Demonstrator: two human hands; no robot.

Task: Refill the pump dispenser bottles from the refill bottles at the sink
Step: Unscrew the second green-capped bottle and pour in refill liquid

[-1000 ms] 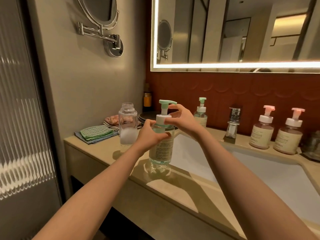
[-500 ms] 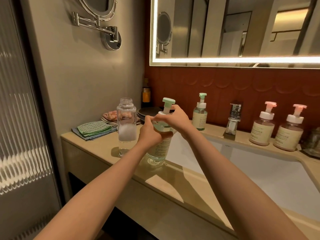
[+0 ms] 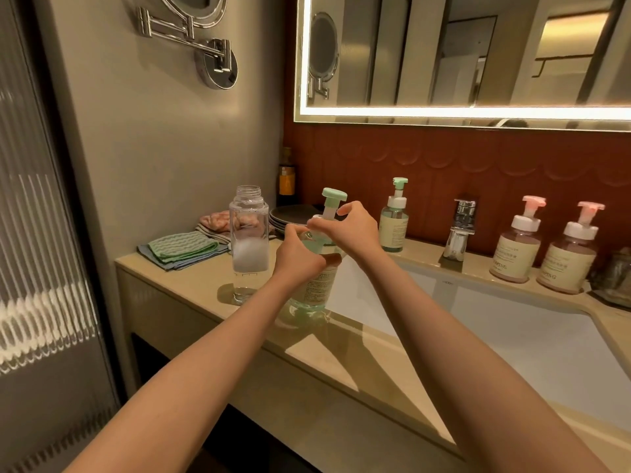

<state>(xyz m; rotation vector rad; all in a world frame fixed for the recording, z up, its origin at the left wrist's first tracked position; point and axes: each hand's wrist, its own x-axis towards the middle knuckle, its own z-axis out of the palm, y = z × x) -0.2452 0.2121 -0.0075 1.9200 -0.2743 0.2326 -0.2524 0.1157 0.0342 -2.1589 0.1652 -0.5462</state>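
We stand at the washbasin and take the faucet as our mark. To the left of the faucet, on the front edge of the countertop, we hold the green pump dispenser bottle with both hands. It stands upright on its base, beside the left rim of the sink basin. Our left hand is wrapped around the shoulder of the bottle, the fingers curled on it. Our right hand grips the neck from above, just under the green pump head; one finger points upward, free.

Further left of the faucet than this bottle stands the clear refill bottle, upright and without a cap, with a white, cloudy filling in its middle part. It is near our left hand but apart from it.

Just left of the faucet, at the wall, is a second green pump bottle. To the right of the faucet stand two pink pump bottles, side by side. Far left of the faucet lie folded cloths, and behind them, nearer the faucet, a stack of dark plates.
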